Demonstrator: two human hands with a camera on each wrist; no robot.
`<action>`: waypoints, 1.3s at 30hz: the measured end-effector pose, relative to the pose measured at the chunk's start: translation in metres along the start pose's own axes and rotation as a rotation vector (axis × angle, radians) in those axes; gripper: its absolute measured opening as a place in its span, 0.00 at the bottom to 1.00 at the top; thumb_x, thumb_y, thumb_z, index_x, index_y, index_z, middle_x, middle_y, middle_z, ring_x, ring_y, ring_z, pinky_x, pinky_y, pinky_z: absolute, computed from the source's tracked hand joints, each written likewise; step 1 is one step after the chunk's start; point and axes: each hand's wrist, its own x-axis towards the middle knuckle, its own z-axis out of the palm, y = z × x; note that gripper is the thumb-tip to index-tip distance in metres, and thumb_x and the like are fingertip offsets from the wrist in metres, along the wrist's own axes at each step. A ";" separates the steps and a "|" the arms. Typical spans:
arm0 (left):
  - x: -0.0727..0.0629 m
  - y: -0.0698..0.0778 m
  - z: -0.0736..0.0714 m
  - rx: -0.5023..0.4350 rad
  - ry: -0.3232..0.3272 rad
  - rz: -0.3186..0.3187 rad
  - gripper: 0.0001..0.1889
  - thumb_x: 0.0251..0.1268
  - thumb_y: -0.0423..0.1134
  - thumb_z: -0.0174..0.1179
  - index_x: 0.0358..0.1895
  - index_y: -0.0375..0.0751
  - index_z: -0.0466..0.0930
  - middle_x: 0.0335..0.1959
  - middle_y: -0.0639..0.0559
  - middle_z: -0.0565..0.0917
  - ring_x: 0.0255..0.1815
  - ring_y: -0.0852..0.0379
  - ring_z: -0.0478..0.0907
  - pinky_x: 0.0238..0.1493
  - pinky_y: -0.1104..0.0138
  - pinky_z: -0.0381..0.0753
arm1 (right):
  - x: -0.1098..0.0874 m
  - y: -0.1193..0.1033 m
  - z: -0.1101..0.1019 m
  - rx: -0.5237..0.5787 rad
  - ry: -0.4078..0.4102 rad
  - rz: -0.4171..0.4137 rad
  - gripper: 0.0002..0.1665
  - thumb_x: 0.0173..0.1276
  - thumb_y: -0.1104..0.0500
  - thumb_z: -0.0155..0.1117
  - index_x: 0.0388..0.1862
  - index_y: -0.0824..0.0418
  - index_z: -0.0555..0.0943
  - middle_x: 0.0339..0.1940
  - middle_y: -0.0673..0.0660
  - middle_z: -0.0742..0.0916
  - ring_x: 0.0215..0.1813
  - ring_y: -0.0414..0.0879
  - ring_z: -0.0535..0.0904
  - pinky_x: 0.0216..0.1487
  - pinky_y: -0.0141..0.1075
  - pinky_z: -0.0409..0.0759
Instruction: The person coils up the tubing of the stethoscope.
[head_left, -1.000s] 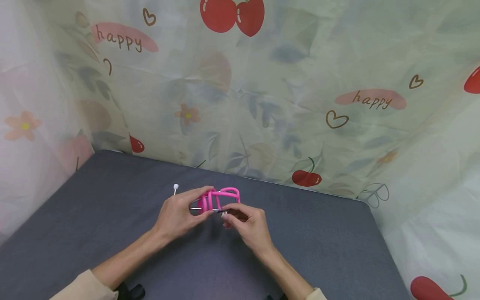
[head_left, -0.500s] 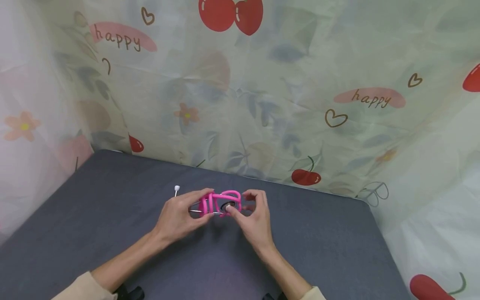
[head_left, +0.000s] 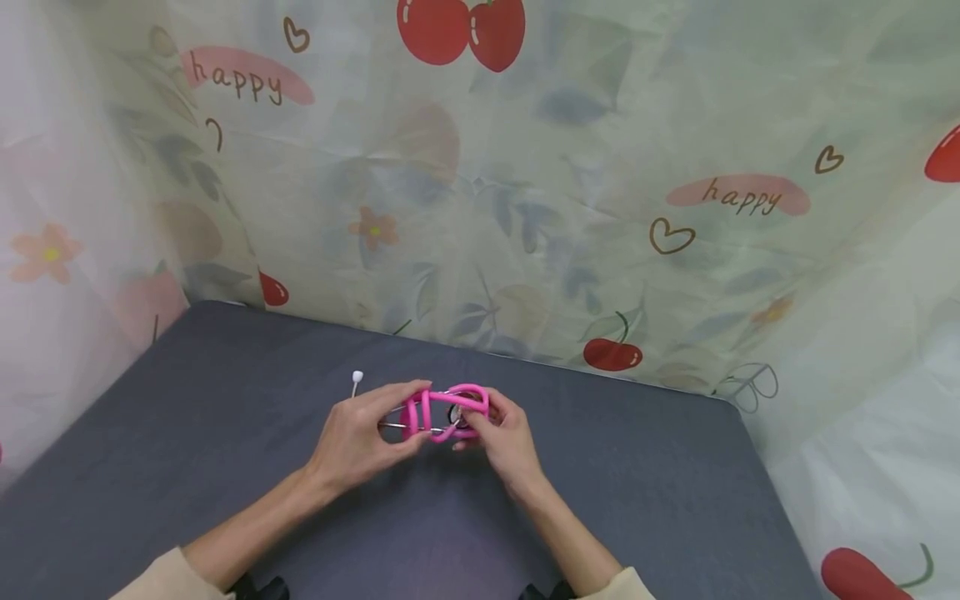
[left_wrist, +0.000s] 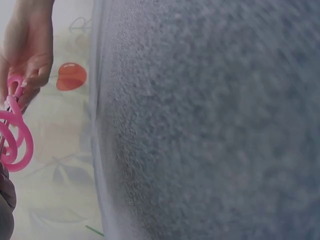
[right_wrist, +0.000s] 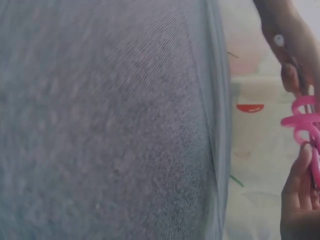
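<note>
A stethoscope with bright pink tubing [head_left: 425, 408] wound in loops around its metal ear tubes is held above the table, between both hands in the head view. My left hand [head_left: 360, 429] grips its left part, thumb at the near side and fingers at the far side. A white ear tip [head_left: 357, 377] sticks up behind that hand. At the right end, my right hand [head_left: 512, 437] holds the tubing loop, its thumb by the round chestpiece [head_left: 454, 414]. Both wrist views catch only part of the pink loops [left_wrist: 27, 145] at their edge.
A dark grey cloth-covered table [head_left: 637, 500] spreads beneath the hands. Behind it and at both sides hangs a pale curtain [head_left: 525, 275] printed with cherries, flowers and hearts.
My right hand has gone from pinching at the tubing's near side, through spread fingers, to holding the right-end loop by the chestpiece. My left hand keeps its grip and shifts slightly right.
</note>
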 end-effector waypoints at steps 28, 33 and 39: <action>-0.002 0.001 0.007 -0.055 -0.112 -0.014 0.34 0.52 0.47 0.77 0.65 0.53 0.77 0.51 0.54 0.76 0.19 0.70 0.65 0.22 0.75 0.71 | -0.016 -0.027 0.011 -0.245 0.084 -0.094 0.14 0.72 0.68 0.61 0.55 0.68 0.76 0.32 0.67 0.86 0.31 0.67 0.85 0.26 0.48 0.84; -0.003 0.001 0.007 -0.054 -0.126 -0.068 0.35 0.52 0.50 0.76 0.66 0.58 0.76 0.55 0.52 0.73 0.17 0.71 0.65 0.21 0.74 0.71 | -0.016 -0.025 0.009 -0.250 0.102 -0.059 0.14 0.73 0.67 0.59 0.56 0.65 0.76 0.35 0.62 0.86 0.28 0.64 0.86 0.27 0.49 0.84; -0.004 0.000 0.005 -0.064 -0.147 -0.094 0.36 0.55 0.52 0.74 0.69 0.62 0.72 0.56 0.54 0.74 0.18 0.70 0.66 0.22 0.73 0.71 | -0.017 -0.021 0.003 -0.186 0.077 -0.026 0.17 0.71 0.69 0.61 0.57 0.65 0.78 0.39 0.63 0.84 0.32 0.69 0.85 0.30 0.54 0.83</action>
